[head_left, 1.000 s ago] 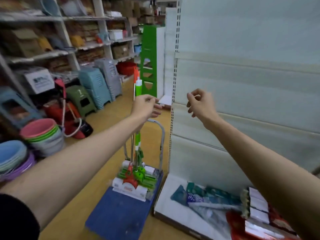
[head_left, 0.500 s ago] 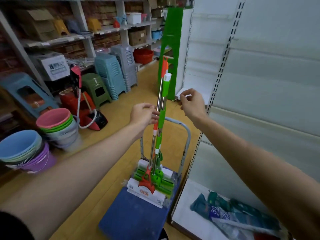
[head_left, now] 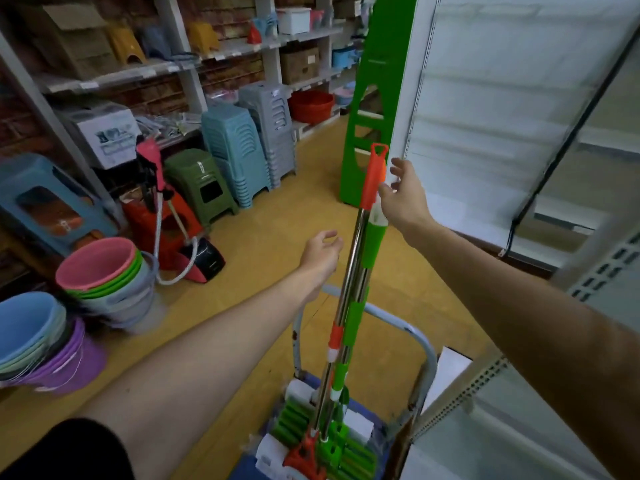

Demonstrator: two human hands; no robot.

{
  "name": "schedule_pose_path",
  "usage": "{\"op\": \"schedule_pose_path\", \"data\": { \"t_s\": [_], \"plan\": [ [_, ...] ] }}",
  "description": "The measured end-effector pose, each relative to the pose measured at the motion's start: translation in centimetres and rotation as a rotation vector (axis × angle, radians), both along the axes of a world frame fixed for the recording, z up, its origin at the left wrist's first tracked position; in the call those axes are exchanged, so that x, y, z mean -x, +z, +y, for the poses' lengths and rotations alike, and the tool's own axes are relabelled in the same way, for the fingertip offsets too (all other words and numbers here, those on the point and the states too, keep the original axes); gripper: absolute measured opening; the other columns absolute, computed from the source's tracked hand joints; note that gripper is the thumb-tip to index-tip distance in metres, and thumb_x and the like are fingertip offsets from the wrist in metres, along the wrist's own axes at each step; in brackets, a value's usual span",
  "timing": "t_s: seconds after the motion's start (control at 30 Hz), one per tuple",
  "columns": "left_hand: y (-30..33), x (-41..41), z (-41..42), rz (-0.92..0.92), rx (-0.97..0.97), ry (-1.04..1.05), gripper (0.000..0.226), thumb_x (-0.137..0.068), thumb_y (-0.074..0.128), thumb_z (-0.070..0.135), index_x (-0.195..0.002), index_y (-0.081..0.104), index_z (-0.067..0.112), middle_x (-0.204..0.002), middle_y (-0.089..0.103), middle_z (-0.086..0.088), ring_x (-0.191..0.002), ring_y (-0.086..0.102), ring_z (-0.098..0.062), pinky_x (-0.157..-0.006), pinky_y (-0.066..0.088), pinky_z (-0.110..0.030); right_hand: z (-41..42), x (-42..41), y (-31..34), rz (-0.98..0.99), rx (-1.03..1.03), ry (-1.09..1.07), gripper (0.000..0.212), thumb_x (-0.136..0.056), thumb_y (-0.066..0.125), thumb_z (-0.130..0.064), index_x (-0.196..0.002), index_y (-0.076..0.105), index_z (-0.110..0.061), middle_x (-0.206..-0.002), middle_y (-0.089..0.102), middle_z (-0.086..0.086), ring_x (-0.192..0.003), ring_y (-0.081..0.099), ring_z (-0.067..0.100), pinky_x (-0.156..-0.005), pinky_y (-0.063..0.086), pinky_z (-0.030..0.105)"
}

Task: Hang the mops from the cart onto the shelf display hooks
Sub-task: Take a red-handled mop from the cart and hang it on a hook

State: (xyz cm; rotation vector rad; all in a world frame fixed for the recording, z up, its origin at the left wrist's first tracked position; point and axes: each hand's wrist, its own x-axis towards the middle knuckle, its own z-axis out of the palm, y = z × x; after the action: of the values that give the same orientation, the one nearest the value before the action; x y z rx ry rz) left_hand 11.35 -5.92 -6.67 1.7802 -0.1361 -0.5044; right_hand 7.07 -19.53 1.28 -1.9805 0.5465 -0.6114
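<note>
Buckets (head_left: 97, 268): stacked at the far left on the floor; the lower stack is cut off by the frame edge.
Left hand (head_left: 320, 252): held just left of the mop handles, fingers loosely curled and apart, nothing gripped; no contact with the shafts can be made out.
Mops (head_left: 349, 306): stood upright on the cart (head_left: 420, 344), heads down; the heads are partly cut off at the bottom edge.
Orange handle tip (head_left: 375, 174): seen just left of the right fingers.
Right hand (head_left: 405, 195): fingers spread and open beside the orange grip; touching cannot be told.
Shelf display (head_left: 485, 116): white panels at right; hooks cannot be made out.
</note>
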Motion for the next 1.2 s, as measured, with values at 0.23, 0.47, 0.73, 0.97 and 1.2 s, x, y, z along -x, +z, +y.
{"op": "schedule_pose_path", "data": {
  "t_s": [0.23,0.47,0.73,0.97,1.2],
  "plan": [
    [-1.0,-4.1,-4.7,0.018,0.049,-0.109,0.043,-0.103,0.040,0.042,-0.139,0.050,0.022,-0.143,0.055,-0.005,-0.132,0.050,-0.025,-0.092,0.040,-0.032,-2.4,-5.2,-0.6,-0.074,0.020,-0.013,0.049,-0.100,0.061,-0.022,-0.147,0.047,-0.015,-0.142,0.060,0.005,-0.128,0.059,0.023,-0.108,0.053,0.049],
    [-1.0,-3.7,-4.4,-0.095,0.109,-0.073,0.033,-0.097,0.049,0.048,-0.088,0.065,0.021,-0.080,0.065,-0.005,-0.078,0.062,-0.021,-0.071,0.046,-0.035,-1.1,-5.8,-1.0,-0.140,0.027,0.012,0.039,-0.096,0.068,-0.034,-0.127,0.064,-0.011,-0.115,0.074,0.004,-0.104,0.069,0.016,-0.093,0.057,0.029],
    [0.8,1.1,0.5,-0.229,0.086,-0.091,0.026,-0.102,0.042,0.041,-0.093,0.061,0.025,-0.073,0.062,-0.002,-0.065,0.061,-0.015,-0.059,0.048,-0.028,4.2,-0.1,-1.4,-0.053,0.173,0.198,0.028,-0.101,0.060,-0.036,-0.106,0.057,-0.008,-0.089,0.068,0.012,-0.081,0.068,0.027,-0.073,0.058,0.042],
    [3.4,10.3,7.3,-0.363,0.117,-0.172,0.021,-0.103,0.044,0.026,-0.112,0.061,0.018,-0.079,0.066,-0.007,-0.068,0.062,-0.020,-0.066,0.051,-0.043,11.4,10.0,0.8,-0.123,0.169,0.198,0.026,-0.104,0.052,-0.038,-0.103,0.055,-0.012,-0.087,0.071,0.011,-0.082,0.072,0.031,-0.076,0.057,0.053],
    [11.2,23.4,13.5,-0.507,0.175,-0.193,0.019,-0.102,0.045,0.018,-0.103,0.063,0.023,-0.079,0.070,-0.008,-0.072,0.065,-0.027,-0.068,0.052,-0.040,18.0,23.5,7.5,-0.329,0.222,0.147,0.020,-0.103,0.052,-0.038,-0.095,0.052,-0.020,-0.068,0.052,-0.011,-0.061,0.056,0.002,-0.059,0.047,0.025]
  ]
}}
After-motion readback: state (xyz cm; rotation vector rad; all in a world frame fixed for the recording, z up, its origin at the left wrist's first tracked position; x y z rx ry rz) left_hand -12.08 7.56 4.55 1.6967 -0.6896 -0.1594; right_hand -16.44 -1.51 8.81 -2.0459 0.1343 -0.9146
